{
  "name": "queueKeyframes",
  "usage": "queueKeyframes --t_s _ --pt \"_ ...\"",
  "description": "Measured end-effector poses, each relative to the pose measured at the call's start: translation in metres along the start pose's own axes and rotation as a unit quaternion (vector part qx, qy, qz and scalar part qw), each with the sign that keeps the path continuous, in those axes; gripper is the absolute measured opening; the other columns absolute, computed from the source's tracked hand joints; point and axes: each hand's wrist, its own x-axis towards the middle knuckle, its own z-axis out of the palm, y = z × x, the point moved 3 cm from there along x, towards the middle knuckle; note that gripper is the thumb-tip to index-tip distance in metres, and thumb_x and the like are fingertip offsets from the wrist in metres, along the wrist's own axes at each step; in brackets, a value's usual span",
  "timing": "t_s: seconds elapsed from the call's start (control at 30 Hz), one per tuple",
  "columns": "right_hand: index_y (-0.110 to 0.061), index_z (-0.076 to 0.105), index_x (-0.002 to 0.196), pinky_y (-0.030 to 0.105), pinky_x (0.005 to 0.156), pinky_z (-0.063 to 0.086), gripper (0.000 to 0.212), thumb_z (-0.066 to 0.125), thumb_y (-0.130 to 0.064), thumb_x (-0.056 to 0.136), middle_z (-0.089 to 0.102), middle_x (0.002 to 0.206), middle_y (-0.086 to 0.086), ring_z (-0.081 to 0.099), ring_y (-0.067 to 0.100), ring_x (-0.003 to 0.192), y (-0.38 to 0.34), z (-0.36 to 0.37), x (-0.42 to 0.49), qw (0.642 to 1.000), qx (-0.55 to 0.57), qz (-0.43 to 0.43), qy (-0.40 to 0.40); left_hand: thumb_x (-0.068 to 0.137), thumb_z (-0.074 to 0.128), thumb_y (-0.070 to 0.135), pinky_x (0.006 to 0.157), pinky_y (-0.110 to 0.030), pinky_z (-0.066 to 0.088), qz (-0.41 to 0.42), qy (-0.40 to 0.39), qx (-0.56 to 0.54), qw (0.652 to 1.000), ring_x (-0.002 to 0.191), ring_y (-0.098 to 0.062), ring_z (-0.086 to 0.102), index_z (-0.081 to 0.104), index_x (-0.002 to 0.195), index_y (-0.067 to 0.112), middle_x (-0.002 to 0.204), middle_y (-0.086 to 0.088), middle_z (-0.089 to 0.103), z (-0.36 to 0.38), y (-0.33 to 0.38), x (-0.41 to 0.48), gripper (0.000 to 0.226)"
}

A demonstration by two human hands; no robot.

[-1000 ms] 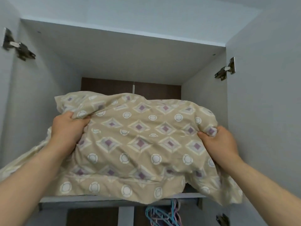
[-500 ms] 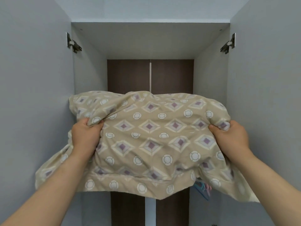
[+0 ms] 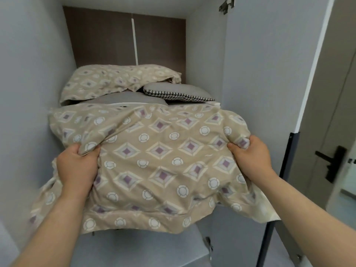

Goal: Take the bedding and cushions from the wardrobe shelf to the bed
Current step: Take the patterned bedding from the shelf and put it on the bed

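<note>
Evidently soft and light, the patterned pillow point(image 3: 154, 157) sags between two bunched grips — left hand point(image 3: 77, 166) and right hand point(image 3: 250, 153) each clench a side, held out in front of the shelf. Behind it wait a second patterned pillow point(image 3: 115, 79) and a grey cushion point(image 3: 179, 92). Wardrobe walls point(image 3: 250, 74) flank closely — room opens toward the person.
</note>
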Motion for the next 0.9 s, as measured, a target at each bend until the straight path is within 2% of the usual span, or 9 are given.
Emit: queueKeyframes --t_s 0.07,0.17,0.4,0.53,0.7,0.9 --pt "-0.015 0.055 0.085 0.039 0.07 0.05 0.031 0.07 -0.041 0.078 0.064 0.082 0.0 0.06 0.021 0.076 0.009 -0.011 -0.029 1.0 -0.015 0.021 0.004 0.07 0.069 0.039 0.061 -0.037 0.045 0.0 -0.024 -0.002 1.0 0.065 -0.023 0.054 0.058 0.068 0.011 0.069 -0.006 0.062 -0.003 -0.009 -0.016 0.031" --pt "-0.016 0.055 0.083 0.035 0.063 0.047 0.03 0.069 -0.042 0.078 0.062 0.08 -0.001 0.059 0.018 0.073 0.017 -0.033 -0.072 0.998 -0.046 0.039 0.015 0.072 0.07 0.036 0.055 -0.03 0.039 -0.009 -0.06 -0.01 0.998 0.062 -0.019 0.052 0.056 0.065 0.016 0.065 0.001 0.058 -0.013 -0.017 -0.045 0.025" --pt "-0.017 0.055 0.084 0.031 0.06 0.044 0.031 0.068 -0.044 0.076 0.062 0.082 -0.002 0.057 0.013 0.073 0.03 -0.094 -0.144 0.991 -0.097 0.075 0.056 0.071 0.069 0.039 0.052 -0.026 0.036 -0.046 -0.129 -0.043 0.99 0.057 -0.007 0.046 0.054 0.06 0.018 0.062 0.007 0.054 -0.017 -0.022 -0.103 0.027" --pt "-0.019 0.055 0.086 0.037 0.068 0.049 0.031 0.069 -0.045 0.076 0.064 0.083 -0.002 0.059 0.016 0.077 0.05 -0.145 -0.193 0.983 -0.117 0.11 0.09 0.072 0.071 0.034 0.057 -0.028 0.039 -0.056 -0.179 -0.066 0.98 0.06 -0.01 0.049 0.056 0.062 0.019 0.064 0.006 0.056 -0.011 -0.008 -0.15 0.023" --pt "-0.021 0.055 0.085 0.037 0.067 0.049 0.03 0.07 -0.045 0.075 0.064 0.082 -0.004 0.059 0.016 0.076 0.077 -0.214 -0.249 0.972 -0.138 0.143 0.126 0.075 0.072 0.026 0.055 -0.023 0.037 -0.059 -0.236 -0.087 0.966 0.059 -0.001 0.047 0.057 0.061 0.021 0.064 0.009 0.056 -0.002 0.019 -0.22 0.022" --pt "-0.021 0.052 0.076 0.031 0.054 0.042 0.031 0.07 -0.046 0.074 0.062 0.073 -0.006 0.059 0.014 0.067 0.106 -0.303 -0.325 0.952 -0.175 0.184 0.171 0.072 0.069 0.035 0.06 -0.032 0.041 -0.061 -0.323 -0.102 0.939 0.064 -0.012 0.052 0.06 0.066 0.019 0.068 0.004 0.06 0.01 0.052 -0.308 0.019"
